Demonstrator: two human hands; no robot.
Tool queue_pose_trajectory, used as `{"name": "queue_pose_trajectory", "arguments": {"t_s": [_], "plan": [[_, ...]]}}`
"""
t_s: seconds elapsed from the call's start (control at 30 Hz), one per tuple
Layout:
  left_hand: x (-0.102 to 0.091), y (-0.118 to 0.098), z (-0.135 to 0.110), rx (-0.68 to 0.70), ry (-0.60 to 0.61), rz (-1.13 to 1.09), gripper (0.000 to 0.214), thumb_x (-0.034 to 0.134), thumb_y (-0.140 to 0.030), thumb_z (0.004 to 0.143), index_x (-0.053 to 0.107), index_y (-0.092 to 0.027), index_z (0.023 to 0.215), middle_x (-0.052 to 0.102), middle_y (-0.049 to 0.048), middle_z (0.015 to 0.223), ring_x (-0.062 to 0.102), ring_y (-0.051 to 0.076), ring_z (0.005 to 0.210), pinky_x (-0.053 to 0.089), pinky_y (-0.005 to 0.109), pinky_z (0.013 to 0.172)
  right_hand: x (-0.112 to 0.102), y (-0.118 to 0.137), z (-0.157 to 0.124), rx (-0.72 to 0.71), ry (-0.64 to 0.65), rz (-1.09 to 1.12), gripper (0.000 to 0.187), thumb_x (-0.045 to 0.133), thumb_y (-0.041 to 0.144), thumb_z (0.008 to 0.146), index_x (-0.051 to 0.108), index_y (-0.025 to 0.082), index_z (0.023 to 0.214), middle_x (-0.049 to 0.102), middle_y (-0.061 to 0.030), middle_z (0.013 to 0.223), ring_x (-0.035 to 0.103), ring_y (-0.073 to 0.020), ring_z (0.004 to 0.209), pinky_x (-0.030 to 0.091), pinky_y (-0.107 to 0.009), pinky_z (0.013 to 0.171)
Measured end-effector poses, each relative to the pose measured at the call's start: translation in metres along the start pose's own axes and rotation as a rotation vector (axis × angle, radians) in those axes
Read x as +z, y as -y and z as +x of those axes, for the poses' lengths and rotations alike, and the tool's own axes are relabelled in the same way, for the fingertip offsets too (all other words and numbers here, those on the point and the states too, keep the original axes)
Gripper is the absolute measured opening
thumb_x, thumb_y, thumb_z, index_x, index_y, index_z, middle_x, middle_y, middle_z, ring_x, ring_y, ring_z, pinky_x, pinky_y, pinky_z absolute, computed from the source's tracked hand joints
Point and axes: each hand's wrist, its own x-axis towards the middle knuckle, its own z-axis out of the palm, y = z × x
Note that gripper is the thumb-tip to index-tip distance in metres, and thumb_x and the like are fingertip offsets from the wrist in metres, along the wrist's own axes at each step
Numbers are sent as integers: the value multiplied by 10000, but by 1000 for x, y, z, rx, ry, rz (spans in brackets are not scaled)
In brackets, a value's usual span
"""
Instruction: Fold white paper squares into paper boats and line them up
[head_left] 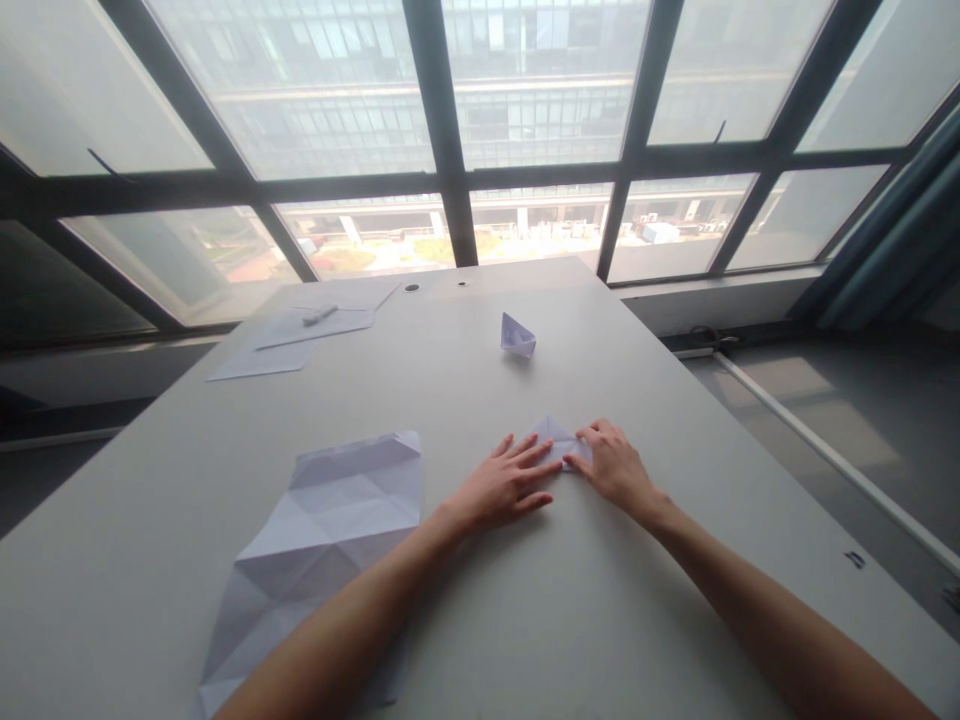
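A small folded sheet of paper point(551, 429) lies flat on the white table, its pointed top facing away from me. My left hand point(516, 482) rests on its left side with the fingers spread and the palm down. At the paper's right edge, my right hand point(611, 462) pinches it between thumb and fingers. Beyond both hands stands a folded paper boat point(517, 337). A large creased sheet of paper point(330, 520) is spread out to the left, partly covered by my left forearm.
Several flat white sheets point(277, 345) lie at the table's far left, with a small white object point(320, 315) on top. A round cable hole point(411, 288) is near the far edge of the table point(600, 620). Large windows rise behind it.
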Motion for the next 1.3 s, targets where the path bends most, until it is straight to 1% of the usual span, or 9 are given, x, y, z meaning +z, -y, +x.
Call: {"name": "queue_pose_trajectory", "arguments": {"t_s": [0.3, 0.43, 0.57, 0.67, 0.77, 0.87, 1.0, 1.13, 1.3], "plan": [[0, 0, 0, 7, 24, 1, 536, 450, -502, 995, 327, -403, 1508, 307, 33, 1592, 248, 306, 1475, 173, 584, 1172, 3, -7, 4, 82, 65, 12, 313, 711, 470, 815, 630, 195, 941, 692, -83, 899, 619, -261, 896, 381, -325, 787], [1, 1, 0, 3, 23, 4, 526, 444, -489, 1001, 326, -406, 1507, 300, 28, 1595, 247, 298, 1476, 169, 582, 1175, 8, -10, 6, 125, 83, 49, 325, 711, 496, 796, 631, 192, 879, 706, -89, 873, 634, -262, 864, 385, -327, 753], [3, 1, 0, 2, -8, -3, 521, 446, -461, 1005, 335, -382, 1508, 302, 34, 1594, 242, 280, 1479, 172, 564, 1184, 9, -11, 7, 119, 59, 140, 250, 706, 433, 793, 629, 200, 838, 710, -84, 878, 637, -247, 840, 400, -312, 719], [5, 1, 0, -16, -70, -24, 518, 470, -411, 1001, 359, -343, 1502, 310, 47, 1592, 246, 255, 1480, 201, 523, 1192, 8, -11, 10, 137, 11, 243, 187, 689, 389, 798, 644, 211, 827, 720, -78, 880, 651, -237, 819, 418, -305, 718], [8, 3, 1, -91, -167, -74, 596, 518, -303, 974, 300, -321, 1529, 335, 54, 1580, 279, 241, 1468, 251, 481, 1192, 7, -13, 12, 143, -51, 384, 149, 680, 362, 793, 660, 215, 800, 729, -71, 851, 664, -238, 824, 440, -309, 744], [12, 8, 2, -237, -339, -173, 715, 553, -205, 933, 213, -268, 1559, 395, 95, 1538, 363, 241, 1421, 334, 430, 1163, 7, -15, 14, 113, -87, 563, 146, 663, 354, 795, 656, 211, 765, 726, -45, 801, 665, -222, 786, 455, -306, 743], [17, 18, 3, -392, -546, -242, 657, 601, -178, 904, 325, -217, 1500, 525, 124, 1396, 477, 259, 1319, 387, 444, 1117, 10, -19, 15, 82, -147, 725, 168, 657, 360, 790, 652, 193, 771, 706, -22, 765, 645, -198, 741, 456, -292, 710], [18, 22, 4, -457, -588, -257, 548, 630, -149, 874, 458, -206, 1391, 611, 104, 1254, 553, 262, 1216, 421, 458, 1073, 14, -22, 14, 83, -201, 736, 195, 662, 380, 788, 649, 187, 769, 679, -13, 731, 616, -192, 721, 444, -291, 686], [14, 19, 4, -483, -605, -292, 369, 639, -123, 852, 568, -180, 1209, 639, 84, 1136, 604, 238, 1082, 469, 406, 993, 15, -21, 13, 72, -202, 752, 225, 650, 414, 798, 643, 190, 779, 680, -21, 741, 618, -200, 732, 461, -305, 700]]}}
